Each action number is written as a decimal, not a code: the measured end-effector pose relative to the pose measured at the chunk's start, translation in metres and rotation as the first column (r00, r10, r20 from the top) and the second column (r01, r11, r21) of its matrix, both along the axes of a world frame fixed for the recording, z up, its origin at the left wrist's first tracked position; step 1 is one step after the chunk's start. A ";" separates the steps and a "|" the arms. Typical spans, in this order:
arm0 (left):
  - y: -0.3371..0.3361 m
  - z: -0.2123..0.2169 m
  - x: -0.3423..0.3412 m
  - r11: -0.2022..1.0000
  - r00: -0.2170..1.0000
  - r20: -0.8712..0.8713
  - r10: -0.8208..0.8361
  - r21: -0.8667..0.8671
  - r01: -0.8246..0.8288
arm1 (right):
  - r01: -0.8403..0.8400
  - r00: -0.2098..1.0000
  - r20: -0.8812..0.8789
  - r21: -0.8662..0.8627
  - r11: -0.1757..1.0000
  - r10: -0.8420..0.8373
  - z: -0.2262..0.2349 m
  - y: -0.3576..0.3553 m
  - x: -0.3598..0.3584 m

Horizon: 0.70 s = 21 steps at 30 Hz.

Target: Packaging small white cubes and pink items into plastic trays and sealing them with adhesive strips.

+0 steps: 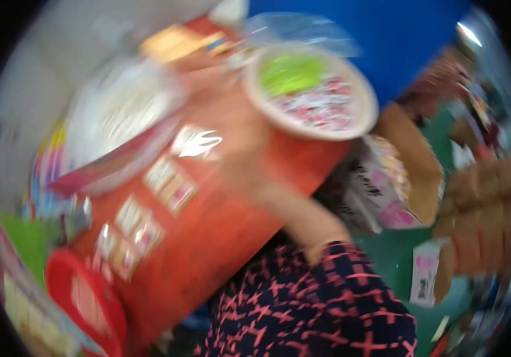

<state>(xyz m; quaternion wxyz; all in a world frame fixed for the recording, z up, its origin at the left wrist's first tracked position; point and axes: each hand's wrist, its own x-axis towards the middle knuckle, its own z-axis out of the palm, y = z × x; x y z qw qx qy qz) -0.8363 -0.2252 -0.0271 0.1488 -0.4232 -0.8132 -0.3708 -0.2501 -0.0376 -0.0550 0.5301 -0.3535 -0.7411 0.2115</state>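
Head view: small, shiny packets lay on your red table, likely light, slippery and best pinched by their edges, and your right hand, farther right, was too blurry to tell open from closed.

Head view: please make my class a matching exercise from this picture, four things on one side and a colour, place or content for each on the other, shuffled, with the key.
Column one
1. Round tub
2. Oval-rimmed container
3. Patterned sleeve
4. Small flat packets

Column two
A. Lying on the red tabletop
B. Dark with pink crosses
C. Holds a bright green item
D. Red, at lower left

Pairs: 1-C, 2-D, 3-B, 4-A.
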 end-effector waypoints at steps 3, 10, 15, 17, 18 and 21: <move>-0.134 -0.034 -0.069 0.965 0.966 0.052 0.252 0.060 -0.255 | -0.034 0.862 -0.487 -0.340 0.940 -0.145 -0.009 -0.004 0.058; -0.185 -0.096 -0.117 0.838 0.891 0.150 0.428 -0.436 -0.329 | -0.251 0.778 -0.612 -0.513 0.821 -0.145 -0.074 -0.027 0.100; -0.094 -0.046 -0.030 0.075 0.754 -0.555 0.352 -0.786 -0.614 | -0.290 0.796 -0.591 -0.564 0.773 -0.132 -0.090 -0.035 0.109; -0.086 -0.018 -0.013 0.063 0.691 -0.607 0.392 -0.732 -0.678 | -0.302 0.796 -0.591 -0.577 0.759 -0.133 -0.092 -0.034 0.110; -0.077 -0.004 0.001 0.061 0.632 -0.643 0.433 -0.678 -0.732 | -0.304 0.799 -0.586 -0.585 0.752 -0.133 -0.092 -0.034 0.111; -0.039 0.038 0.067 0.188 0.626 -0.719 0.303 -0.599 -0.779 | -0.330 0.803 -0.586 -0.589 0.738 -0.109 -0.090 -0.031 0.109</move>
